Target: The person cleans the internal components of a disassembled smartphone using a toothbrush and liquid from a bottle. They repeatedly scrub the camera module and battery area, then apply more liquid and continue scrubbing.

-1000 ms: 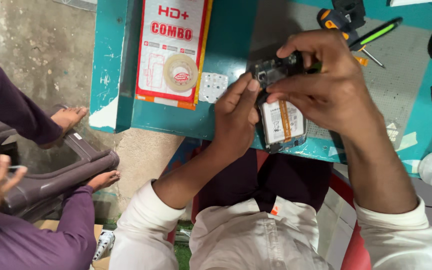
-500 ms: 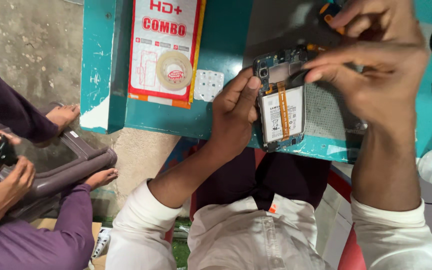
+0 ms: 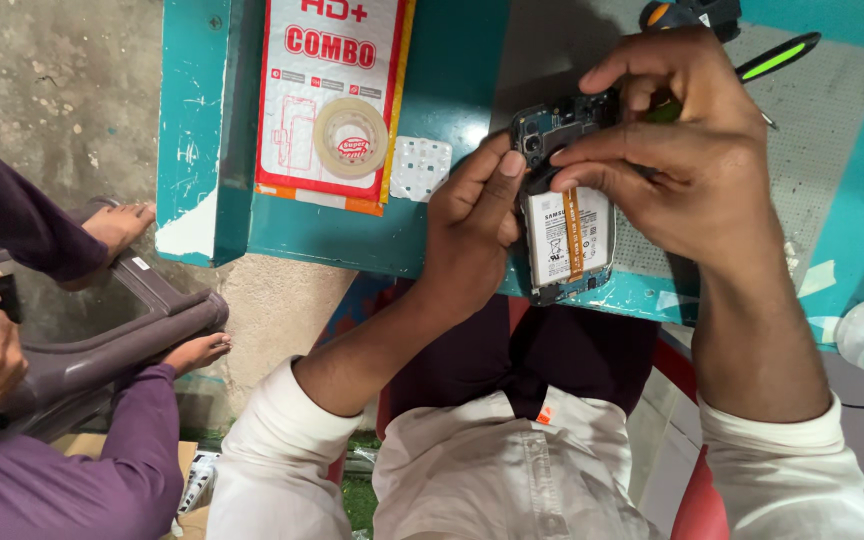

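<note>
Teal and scuffed, the workbench (image 3: 452,90) stands over a bare concrete floor, seen from above the person's lap. An opened smartphone (image 3: 569,225), back cover off with its white battery and circuit board showing, lies at the near edge of the workbench, partly overhanging it. The left hand (image 3: 472,225) steadies the phone's left side, fingers curled close with the thumb by the camera corner. The right hand (image 3: 687,160) bends over the phone's top, fingers pinched narrowly around a green-handled screwdriver (image 3: 777,60) whose tip is hidden. A slip of that tip could likely scratch the board or pierce the battery, and the overhanging phone could drop to the lap. Toward the far edge lie a red and white package (image 3: 297,120), a tape roll (image 3: 350,138) on it, and a small white tray (image 3: 420,168) beside it. Another person in purple sleeves (image 3: 12,225) sits at the left.
</note>
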